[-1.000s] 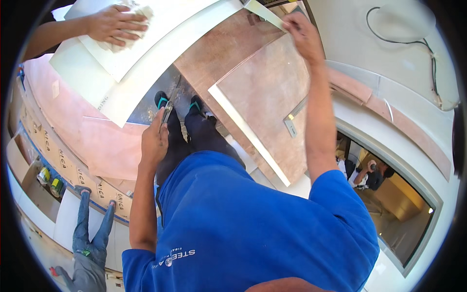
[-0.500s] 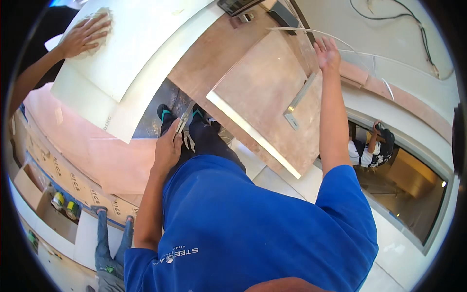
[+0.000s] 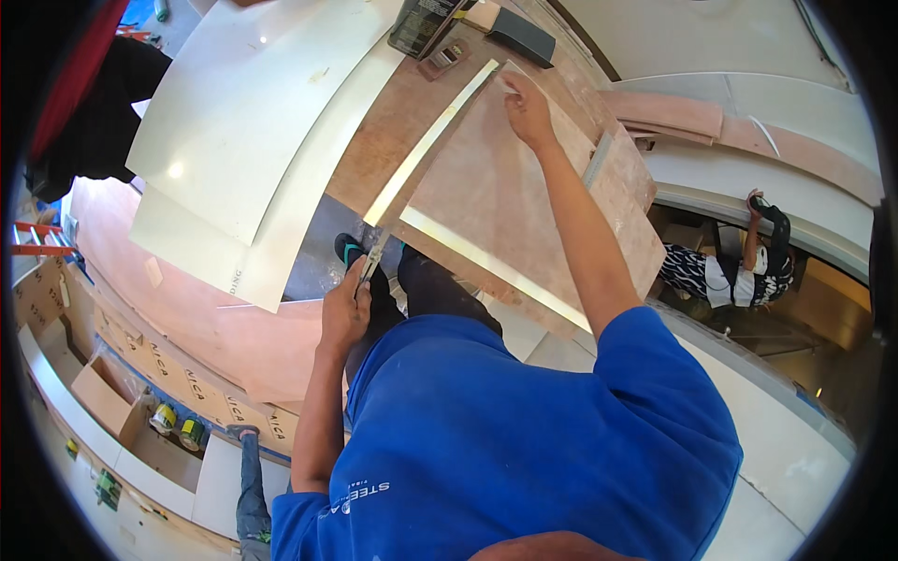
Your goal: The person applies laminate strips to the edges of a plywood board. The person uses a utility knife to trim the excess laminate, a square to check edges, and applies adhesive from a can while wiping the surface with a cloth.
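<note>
My left hand (image 3: 345, 315) is closed around a slim silver utility knife (image 3: 375, 256), held in front of my legs at the board's near left corner. A long, narrow cream strip (image 3: 426, 154) slants across the left side of a pinkish-brown panel (image 3: 510, 173), its near end close to the knife. My right hand (image 3: 529, 112) hovers over the panel's far part, fingertips near the strip's far end. Those fingers are blurred, so a grip cannot be made out. A metal square (image 3: 597, 161) on the panel is partly covered by my right forearm. The panel has a pale front edge (image 3: 486, 266).
Large white sheets (image 3: 234, 140) lie to the left, beside a co-worker in dark trousers (image 3: 108, 103). A black box (image 3: 421, 28), a small device (image 3: 444, 58) and a dark grey block (image 3: 521, 37) stand at the far side. Another person (image 3: 734, 271) is at the right.
The strip has swung from the far right over to the panel's left side. My right hand has moved left over the panel. The co-worker's hand has left the white sheet's middle.
</note>
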Motion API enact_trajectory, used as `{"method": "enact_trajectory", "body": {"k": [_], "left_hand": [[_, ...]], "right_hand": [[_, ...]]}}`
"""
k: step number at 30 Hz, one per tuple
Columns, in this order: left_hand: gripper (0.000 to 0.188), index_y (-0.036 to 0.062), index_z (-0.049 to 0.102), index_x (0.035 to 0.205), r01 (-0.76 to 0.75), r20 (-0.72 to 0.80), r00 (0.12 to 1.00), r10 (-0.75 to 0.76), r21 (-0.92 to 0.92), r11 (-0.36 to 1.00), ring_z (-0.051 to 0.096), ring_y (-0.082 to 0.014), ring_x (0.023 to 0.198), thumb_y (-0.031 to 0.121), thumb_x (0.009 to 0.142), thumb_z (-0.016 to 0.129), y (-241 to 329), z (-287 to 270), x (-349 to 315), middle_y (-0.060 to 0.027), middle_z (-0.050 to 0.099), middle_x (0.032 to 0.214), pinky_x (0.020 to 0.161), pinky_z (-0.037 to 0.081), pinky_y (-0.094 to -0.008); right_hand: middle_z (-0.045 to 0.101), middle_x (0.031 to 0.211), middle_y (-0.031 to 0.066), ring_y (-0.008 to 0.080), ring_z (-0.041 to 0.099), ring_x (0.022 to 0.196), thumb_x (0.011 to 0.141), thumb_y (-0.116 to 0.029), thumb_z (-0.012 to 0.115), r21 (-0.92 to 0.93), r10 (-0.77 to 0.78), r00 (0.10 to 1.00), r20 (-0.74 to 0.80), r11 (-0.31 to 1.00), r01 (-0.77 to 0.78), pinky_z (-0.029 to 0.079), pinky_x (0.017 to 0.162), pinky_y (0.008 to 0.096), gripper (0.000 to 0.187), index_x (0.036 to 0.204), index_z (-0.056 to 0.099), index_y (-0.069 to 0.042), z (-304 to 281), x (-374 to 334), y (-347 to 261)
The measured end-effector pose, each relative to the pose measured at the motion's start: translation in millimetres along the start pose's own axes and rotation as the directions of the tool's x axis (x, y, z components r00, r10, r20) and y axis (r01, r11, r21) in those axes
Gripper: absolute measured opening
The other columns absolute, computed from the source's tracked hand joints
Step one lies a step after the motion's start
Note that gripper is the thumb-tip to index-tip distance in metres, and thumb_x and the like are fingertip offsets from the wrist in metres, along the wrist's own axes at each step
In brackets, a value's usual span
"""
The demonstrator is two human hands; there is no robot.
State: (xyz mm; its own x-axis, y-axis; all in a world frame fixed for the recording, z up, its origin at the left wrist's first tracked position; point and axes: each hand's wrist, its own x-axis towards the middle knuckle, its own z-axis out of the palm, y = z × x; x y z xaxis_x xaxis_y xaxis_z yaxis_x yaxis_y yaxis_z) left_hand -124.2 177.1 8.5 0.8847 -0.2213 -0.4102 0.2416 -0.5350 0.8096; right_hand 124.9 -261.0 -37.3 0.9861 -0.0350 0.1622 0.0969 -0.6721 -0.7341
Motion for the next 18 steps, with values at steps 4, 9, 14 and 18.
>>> {"method": "enact_trajectory", "body": {"k": [4,9,14,18], "left_hand": [[0.047,0.0056,0.052,0.148,0.074,-0.175,0.982,-0.076,-0.019,0.997,0.066,-0.0308,0.072,0.009,0.101,0.053,17.9,4.5,-2.4,-0.0185,0.068,0.090,0.071,0.054,-0.0404],[0.047,0.0024,0.047,0.150,0.323,-0.336,0.830,-0.446,-0.362,0.874,0.067,-0.0325,0.078,0.008,0.103,0.048,55.3,15.4,2.3,-0.0156,0.069,0.095,0.073,0.055,-0.0400],[0.056,0.0069,0.043,0.154,-0.323,-0.249,0.893,0.375,0.226,0.919,0.068,-0.0408,0.099,0.008,0.099,0.051,80.3,50.1,90.8,-0.0223,0.069,0.113,0.086,0.055,-0.0482],[0.060,0.0092,0.041,0.153,-0.283,0.007,0.955,0.298,0.339,0.897,0.066,-0.0460,0.104,0.006,0.094,0.048,155.1,80.4,228.8,-0.0275,0.065,0.120,0.087,0.054,-0.0552]], "right_hand": [[0.064,0.133,0.0222,0.0355,0.064,0.121,0.088,-0.012,0.068,-0.260,0.181,0.963,-0.198,0.938,-0.230,0.050,0.101,0.0430,0.043,0.130,0.065,-0.005,-31.8,-26.0,33.7],[0.049,0.150,0.0276,0.0425,0.044,0.141,0.095,-0.033,0.064,-0.475,0.155,0.968,-0.195,0.849,-0.231,0.035,0.114,0.0509,0.057,0.144,0.055,-0.004,-18.8,-55.3,58.0],[0.029,0.164,0.0276,0.0467,0.023,0.152,0.101,-0.046,0.050,-0.608,0.159,0.969,-0.187,0.756,-0.241,0.015,0.120,0.0587,0.070,0.156,0.040,-0.003,14.0,-79.1,38.8],[0.029,0.164,0.0281,0.0457,0.024,0.152,0.102,-0.044,0.048,-0.633,0.145,0.971,-0.189,0.738,-0.233,0.016,0.121,0.0574,0.069,0.155,0.040,-0.002,13.8,-73.3,29.4]]}}
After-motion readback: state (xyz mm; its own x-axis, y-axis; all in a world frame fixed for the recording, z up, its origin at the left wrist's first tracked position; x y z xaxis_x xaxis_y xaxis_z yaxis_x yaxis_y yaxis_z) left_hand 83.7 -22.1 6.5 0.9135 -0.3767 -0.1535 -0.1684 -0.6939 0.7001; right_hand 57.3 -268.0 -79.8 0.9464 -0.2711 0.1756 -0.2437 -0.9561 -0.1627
